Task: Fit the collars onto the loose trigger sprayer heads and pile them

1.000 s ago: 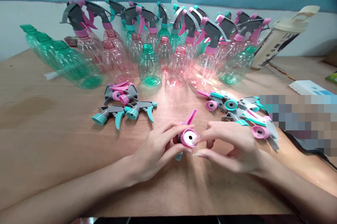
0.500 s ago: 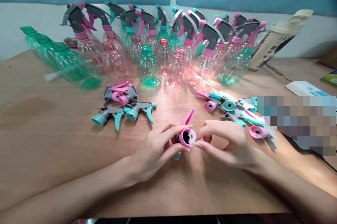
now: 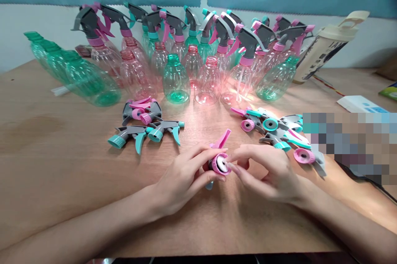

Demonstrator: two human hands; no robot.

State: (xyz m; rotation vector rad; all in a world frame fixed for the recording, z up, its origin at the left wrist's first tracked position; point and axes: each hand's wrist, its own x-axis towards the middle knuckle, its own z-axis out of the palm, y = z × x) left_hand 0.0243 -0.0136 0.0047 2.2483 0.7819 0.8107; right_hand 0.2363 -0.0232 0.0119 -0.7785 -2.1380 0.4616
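My left hand [image 3: 186, 175] is closed around a pink-and-grey trigger spray head [image 3: 219, 141], its pink collar facing me. A thin white washer [image 3: 221, 162] with a small hole lies inside the collar's mouth, a little tilted, with dark interior showing along its left edge. At the washer's right edge, the thumb and forefinger of my right hand [image 3: 265, 171] are closed together on it. Nearest on the left lie loose teal-and-grey spray heads [image 3: 164, 129] and pink ones [image 3: 145, 111]. Another pile of pink and teal spray heads [image 3: 276, 129] is beyond my right hand.
Pink bottles [image 3: 207, 82] and green bottles [image 3: 176, 80] stand across the back, several with spray heads fitted. Green bottles [image 3: 89, 80] lean at the left beside thin clear tubes [image 3: 58, 90]. At the right are a cream tumbler [image 3: 325, 49], a white box [image 3: 361, 103] and a blurred patch.
The white washer has gone from the collar's right edge to inside its mouth. My right fingertips have followed it slightly left and in. My left hand stays almost still.
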